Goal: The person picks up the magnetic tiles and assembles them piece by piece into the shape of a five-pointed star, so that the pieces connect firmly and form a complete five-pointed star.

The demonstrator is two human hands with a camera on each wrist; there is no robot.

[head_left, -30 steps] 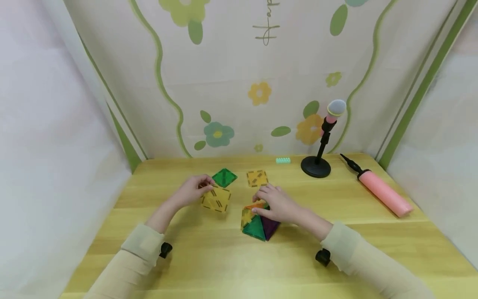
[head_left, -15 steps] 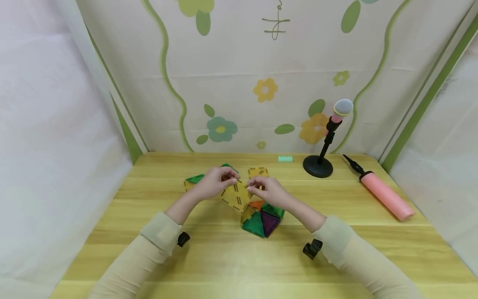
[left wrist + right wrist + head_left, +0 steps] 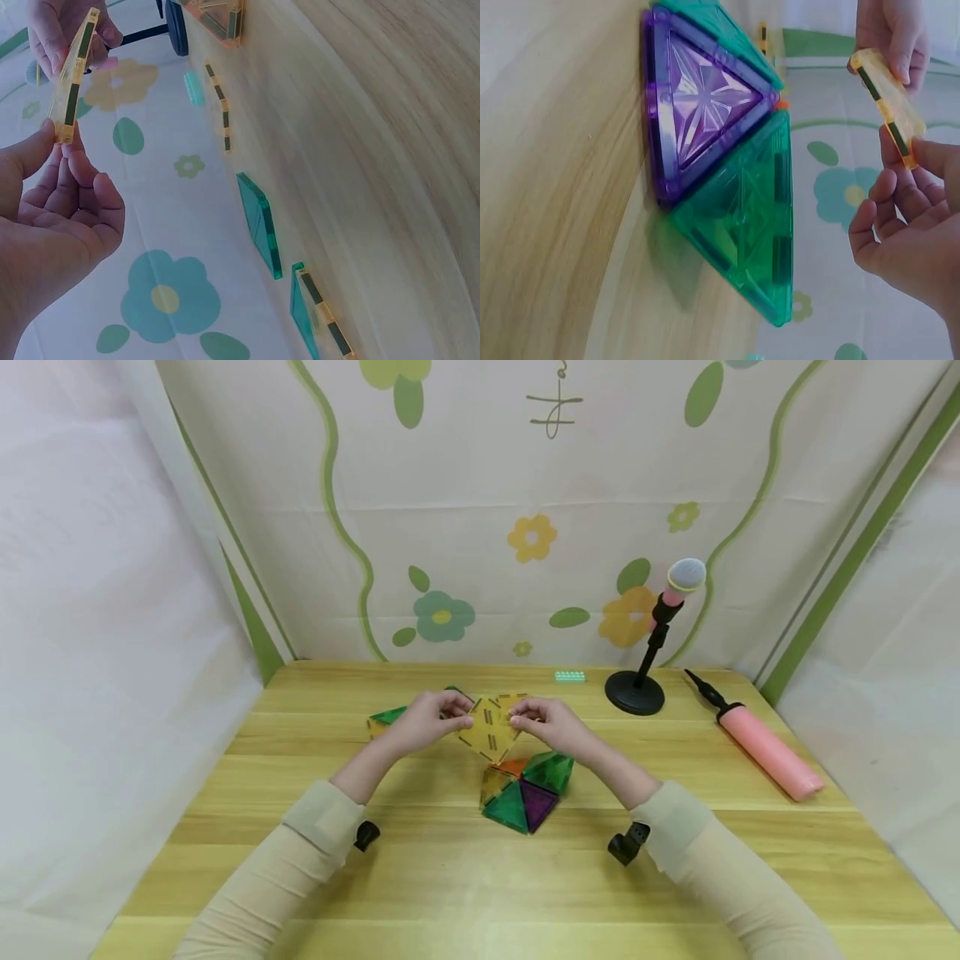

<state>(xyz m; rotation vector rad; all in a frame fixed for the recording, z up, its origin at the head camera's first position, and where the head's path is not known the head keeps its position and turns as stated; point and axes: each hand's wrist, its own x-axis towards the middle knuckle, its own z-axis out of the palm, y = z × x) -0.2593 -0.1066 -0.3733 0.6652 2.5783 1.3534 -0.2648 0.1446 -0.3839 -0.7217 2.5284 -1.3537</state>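
Observation:
In the head view, a yellow see-through magnetic tile (image 3: 489, 732) is held above the table between both hands. My left hand (image 3: 429, 723) pinches one corner with thumb and fingers; my right hand (image 3: 555, 727) pinches the opposite side, as the right wrist view also shows. Just nearer to me stands a joined cluster of triangular magnetic tiles: a purple tile (image 3: 705, 97), a green tile (image 3: 742, 217), a teal tile (image 3: 507, 808), plus orange and yellow ones. Neither hand touches this cluster.
Loose tiles lie behind the hands: a green tile (image 3: 259, 225), a yellow tile (image 3: 514, 697) and a green-and-yellow pair (image 3: 386, 718). Farther back are a mint toy brick (image 3: 570, 677) and a microphone stand (image 3: 635, 692). A pink pump (image 3: 768, 750) lies at right.
My left hand has carried the yellow tile rightward from the left side. My right hand has left the cluster and now grips the same tile; both hands have shifted slightly away from me.

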